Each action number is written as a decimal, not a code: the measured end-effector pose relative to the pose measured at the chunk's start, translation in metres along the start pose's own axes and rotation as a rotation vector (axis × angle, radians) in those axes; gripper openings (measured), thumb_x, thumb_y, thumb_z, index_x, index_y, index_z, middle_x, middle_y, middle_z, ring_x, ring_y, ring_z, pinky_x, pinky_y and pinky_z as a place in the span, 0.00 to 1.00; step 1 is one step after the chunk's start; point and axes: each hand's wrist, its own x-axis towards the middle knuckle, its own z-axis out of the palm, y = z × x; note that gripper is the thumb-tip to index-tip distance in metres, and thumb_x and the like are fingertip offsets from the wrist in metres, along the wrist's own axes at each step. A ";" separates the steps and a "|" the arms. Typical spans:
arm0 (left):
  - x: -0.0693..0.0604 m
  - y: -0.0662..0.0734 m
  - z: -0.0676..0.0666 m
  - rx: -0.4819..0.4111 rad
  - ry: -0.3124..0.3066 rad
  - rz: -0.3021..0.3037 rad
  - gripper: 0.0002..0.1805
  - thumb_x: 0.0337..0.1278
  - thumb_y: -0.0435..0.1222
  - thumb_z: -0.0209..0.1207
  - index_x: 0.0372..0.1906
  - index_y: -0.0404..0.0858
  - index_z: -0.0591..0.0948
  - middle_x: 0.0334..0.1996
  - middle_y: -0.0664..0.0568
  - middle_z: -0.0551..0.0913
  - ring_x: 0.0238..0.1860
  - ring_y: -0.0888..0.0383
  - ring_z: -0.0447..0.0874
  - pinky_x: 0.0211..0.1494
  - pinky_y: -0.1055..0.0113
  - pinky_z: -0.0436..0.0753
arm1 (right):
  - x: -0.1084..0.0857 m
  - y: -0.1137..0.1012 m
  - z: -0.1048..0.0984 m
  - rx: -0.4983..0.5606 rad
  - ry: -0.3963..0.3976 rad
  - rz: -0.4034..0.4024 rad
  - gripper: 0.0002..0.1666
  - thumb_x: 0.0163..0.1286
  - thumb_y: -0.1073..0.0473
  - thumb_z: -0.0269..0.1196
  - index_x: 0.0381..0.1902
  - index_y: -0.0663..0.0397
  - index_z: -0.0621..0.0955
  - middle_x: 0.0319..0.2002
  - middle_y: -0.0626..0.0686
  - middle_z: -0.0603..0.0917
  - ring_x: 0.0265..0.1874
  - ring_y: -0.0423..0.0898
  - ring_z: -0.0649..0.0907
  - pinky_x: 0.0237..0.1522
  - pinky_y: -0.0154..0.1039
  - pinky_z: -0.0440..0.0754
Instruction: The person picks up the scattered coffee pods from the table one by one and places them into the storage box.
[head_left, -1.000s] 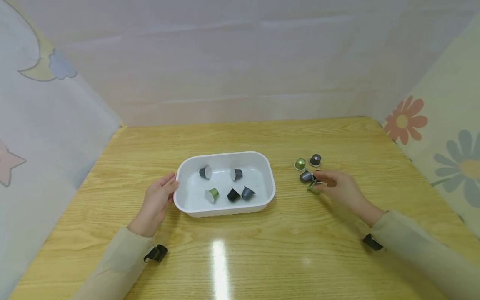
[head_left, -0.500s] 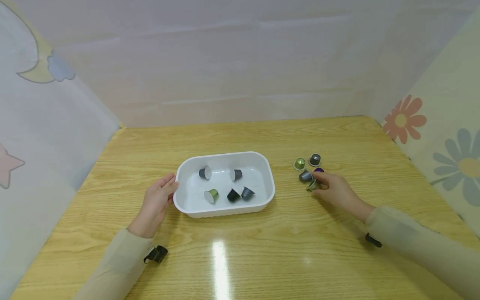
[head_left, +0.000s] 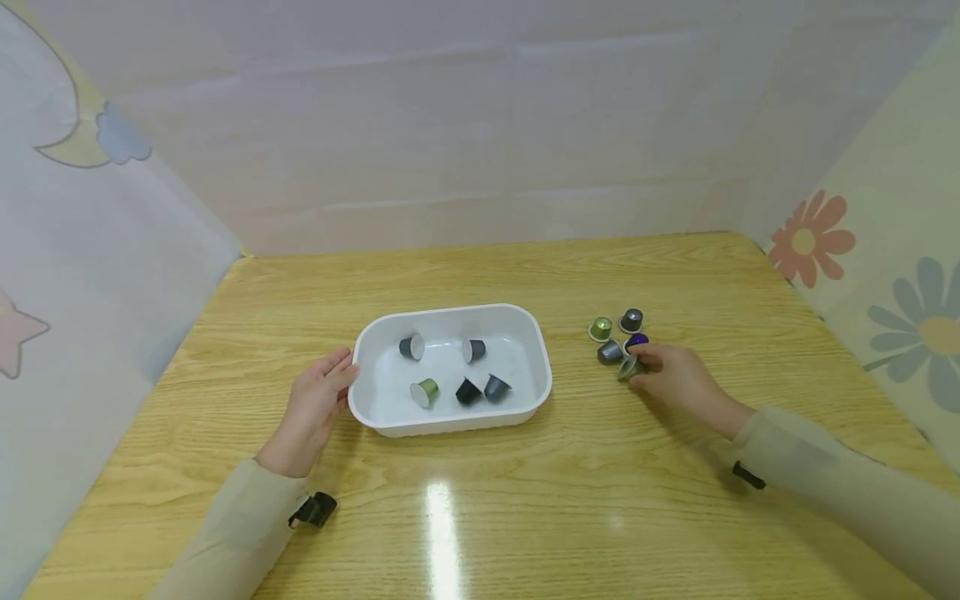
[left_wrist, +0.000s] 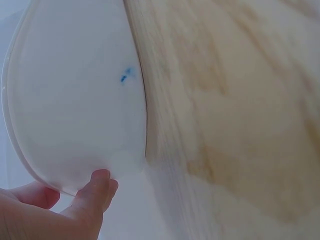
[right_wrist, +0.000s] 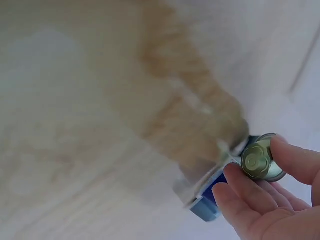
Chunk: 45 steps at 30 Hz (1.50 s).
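A white plastic tray (head_left: 450, 423) holds several coffee capsules, among them a green one (head_left: 428, 389) and a black one (head_left: 468, 392). At its left end my left hand (head_left: 315, 396) grips the rim; the left wrist view shows fingertips (left_wrist: 101, 175) against the outer wall. To the right of the tray, my right hand (head_left: 684, 385) pinches a green coffee capsule (right_wrist: 256, 161) between thumb and fingers. In the head view the hand partly covers that capsule. Touching or close by lie a purple capsule (head_left: 638, 340) and a grey capsule (head_left: 610, 352).
Behind them stand another green capsule (head_left: 601, 328) and a dark capsule (head_left: 632, 320), both rim down. All rest on a wooden table (head_left: 540, 508). Printed cloth walls (head_left: 480, 150) enclose the back and sides.
My right hand has shifted slightly and now has the green capsule between thumb and fingers, tilted differently. The purple capsule beside it has come into view. The left hand and tray stay put.
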 end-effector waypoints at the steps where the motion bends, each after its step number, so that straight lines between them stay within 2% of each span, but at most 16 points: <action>1: 0.000 0.000 0.000 -0.004 0.000 -0.003 0.30 0.74 0.31 0.47 0.75 0.32 0.54 0.73 0.43 0.59 0.59 0.61 0.73 0.46 0.77 0.77 | -0.001 -0.001 -0.002 0.008 -0.002 0.017 0.28 0.60 0.69 0.68 0.56 0.79 0.74 0.51 0.77 0.77 0.49 0.69 0.79 0.48 0.57 0.78; 4: 0.001 0.000 0.000 -0.010 -0.002 -0.010 0.30 0.74 0.32 0.47 0.75 0.32 0.53 0.73 0.43 0.59 0.61 0.58 0.70 0.46 0.77 0.76 | -0.003 -0.006 -0.008 0.027 0.004 0.052 0.29 0.62 0.68 0.67 0.58 0.78 0.73 0.52 0.76 0.77 0.50 0.69 0.79 0.48 0.57 0.79; 11: 0.001 0.000 0.000 -0.018 -0.004 -0.016 0.31 0.74 0.32 0.47 0.76 0.33 0.53 0.73 0.44 0.58 0.66 0.52 0.66 0.46 0.77 0.76 | -0.006 -0.013 -0.018 0.044 0.021 0.053 0.29 0.64 0.67 0.67 0.60 0.74 0.73 0.53 0.73 0.78 0.51 0.68 0.79 0.45 0.56 0.80; 19: 0.000 0.000 0.000 -0.027 -0.002 -0.005 0.30 0.74 0.31 0.47 0.75 0.32 0.53 0.73 0.43 0.58 0.57 0.63 0.74 0.47 0.77 0.76 | -0.012 -0.030 -0.024 0.190 -0.007 0.110 0.30 0.67 0.66 0.65 0.64 0.72 0.71 0.57 0.71 0.77 0.56 0.64 0.77 0.48 0.46 0.81; 22: 0.000 0.000 0.000 -0.027 -0.006 -0.004 0.30 0.74 0.31 0.46 0.75 0.31 0.53 0.73 0.43 0.58 0.57 0.63 0.74 0.47 0.77 0.76 | -0.013 -0.037 -0.025 0.233 -0.015 0.125 0.30 0.67 0.65 0.64 0.64 0.71 0.70 0.59 0.71 0.75 0.58 0.64 0.76 0.49 0.44 0.80; 31: 0.000 0.000 0.001 -0.020 -0.007 -0.006 0.30 0.74 0.31 0.46 0.75 0.32 0.53 0.73 0.43 0.57 0.68 0.50 0.63 0.48 0.77 0.76 | -0.014 -0.049 -0.024 0.366 -0.014 0.115 0.32 0.67 0.65 0.64 0.66 0.70 0.69 0.61 0.68 0.73 0.60 0.62 0.74 0.49 0.32 0.78; 36: 0.000 -0.001 0.001 -0.015 -0.018 -0.001 0.30 0.74 0.31 0.46 0.76 0.32 0.52 0.74 0.43 0.57 0.68 0.50 0.63 0.49 0.76 0.76 | -0.014 -0.055 -0.024 0.404 -0.014 0.127 0.34 0.69 0.61 0.64 0.68 0.67 0.67 0.61 0.67 0.74 0.60 0.59 0.74 0.48 0.28 0.78; 41: 0.000 0.000 0.000 -0.007 -0.007 -0.013 0.30 0.74 0.32 0.46 0.76 0.33 0.53 0.74 0.44 0.57 0.67 0.51 0.65 0.47 0.77 0.76 | -0.013 -0.063 -0.021 0.446 0.007 0.106 0.33 0.68 0.63 0.64 0.67 0.69 0.68 0.61 0.68 0.74 0.58 0.56 0.77 0.47 0.28 0.78; 45: 0.000 0.001 0.000 -0.003 -0.013 -0.014 0.30 0.75 0.32 0.46 0.76 0.33 0.52 0.74 0.44 0.56 0.68 0.50 0.63 0.50 0.75 0.75 | -0.011 -0.068 -0.020 0.450 0.016 0.098 0.32 0.68 0.63 0.65 0.67 0.68 0.69 0.60 0.67 0.76 0.56 0.53 0.78 0.47 0.28 0.78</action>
